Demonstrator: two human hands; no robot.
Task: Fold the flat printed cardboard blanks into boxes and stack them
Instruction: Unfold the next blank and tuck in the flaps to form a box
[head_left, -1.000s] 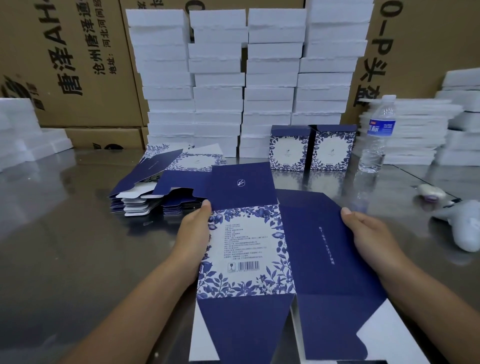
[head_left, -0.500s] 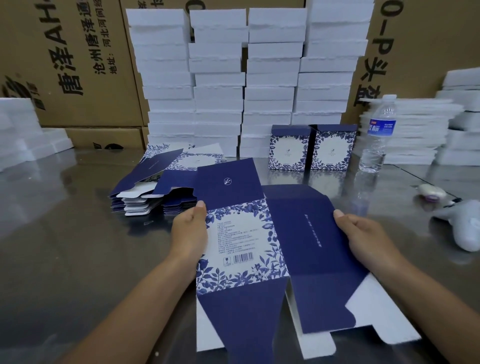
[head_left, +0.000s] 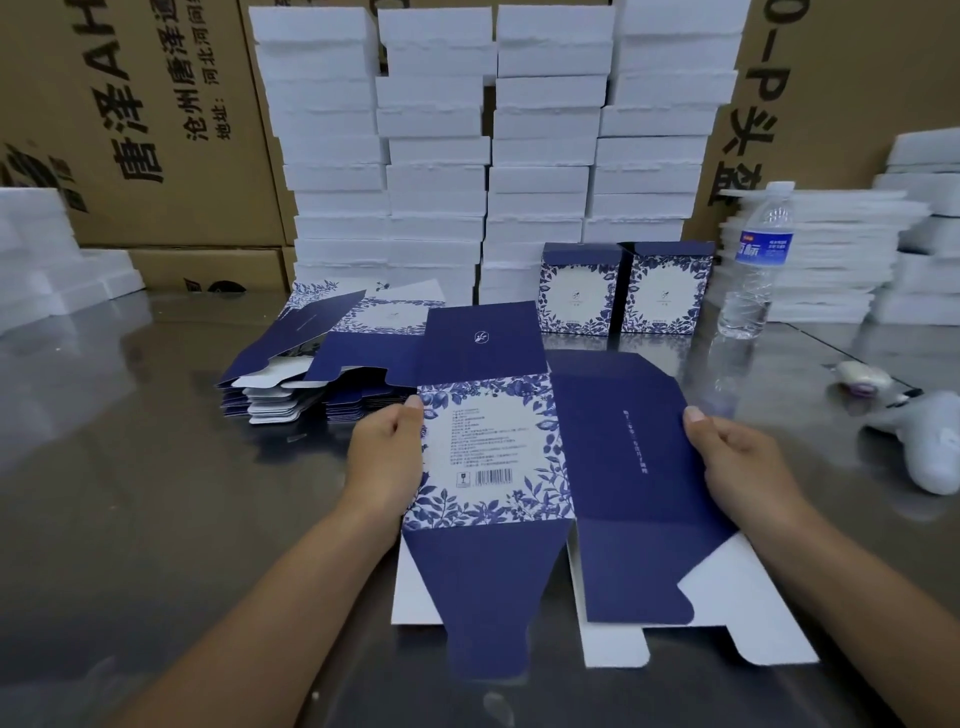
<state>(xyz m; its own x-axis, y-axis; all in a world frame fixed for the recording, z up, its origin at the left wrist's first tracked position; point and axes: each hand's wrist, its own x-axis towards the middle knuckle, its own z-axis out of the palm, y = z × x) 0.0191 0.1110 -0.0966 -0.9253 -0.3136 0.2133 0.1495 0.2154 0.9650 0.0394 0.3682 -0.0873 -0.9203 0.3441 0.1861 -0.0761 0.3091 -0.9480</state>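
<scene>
Centre frame: printed blank (head_left: 613, 467) partly opened over the steel table (head_left: 130, 519). Floral barcode panel on the left, navy panel on the right, bottom flaps trailing toward the lower edge. Grip: left hand (head_left: 387, 457) clasps the floral panel's left edge, thumb on top. The right hand (head_left: 737, 462) clasps the navy panel's right edge, thumb on top. The blank's top flap covers part of the stack of flat blanks (head_left: 311, 364) behind it, centre left. Two folded boxes (head_left: 579, 288) stand side by side, upper centre, in front of the white foam block stacks (head_left: 436, 156). The water bottle (head_left: 753, 265) is just right of them. White handheld tool (head_left: 930, 447) at right edge. Brown cartons (head_left: 156, 130) upper left.
</scene>
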